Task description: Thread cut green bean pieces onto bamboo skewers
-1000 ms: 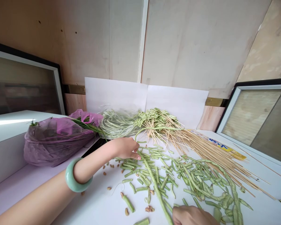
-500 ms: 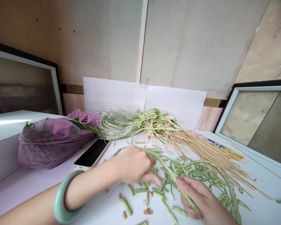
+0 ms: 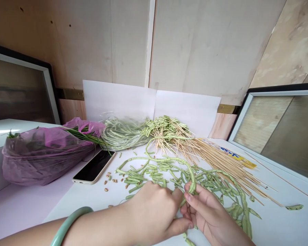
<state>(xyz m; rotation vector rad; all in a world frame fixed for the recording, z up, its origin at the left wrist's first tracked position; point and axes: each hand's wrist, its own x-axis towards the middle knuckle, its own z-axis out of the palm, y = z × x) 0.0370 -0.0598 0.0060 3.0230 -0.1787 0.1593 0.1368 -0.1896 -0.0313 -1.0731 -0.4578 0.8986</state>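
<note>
A long green bean (image 3: 191, 172) curves over the table and ends between my hands. My right hand (image 3: 207, 213) pinches it between thumb and fingers near that end. Close against it on the left, my left hand (image 3: 156, 210) is closed at the bean's end; its fingertips are partly hidden. A pale green bangle (image 3: 70, 223) circles my left wrist. Beyond and beneath my hands lie many short cut bean pieces (image 3: 136, 177). More long beans (image 3: 242, 201) lie to the right of my right hand.
A purple plastic bag (image 3: 46, 153) of greens and a phone (image 3: 93, 167) are at the left. Loose brown seeds (image 3: 106, 189) lie below the phone. Behind are a clear bag of long beans (image 3: 124, 135), skewered beans (image 3: 166, 124) and bamboo skewers (image 3: 226, 164).
My left hand has come down and right, next to my right hand. The right hand has moved slightly left, and the bean now bends down into it. The view has shifted a little.
</note>
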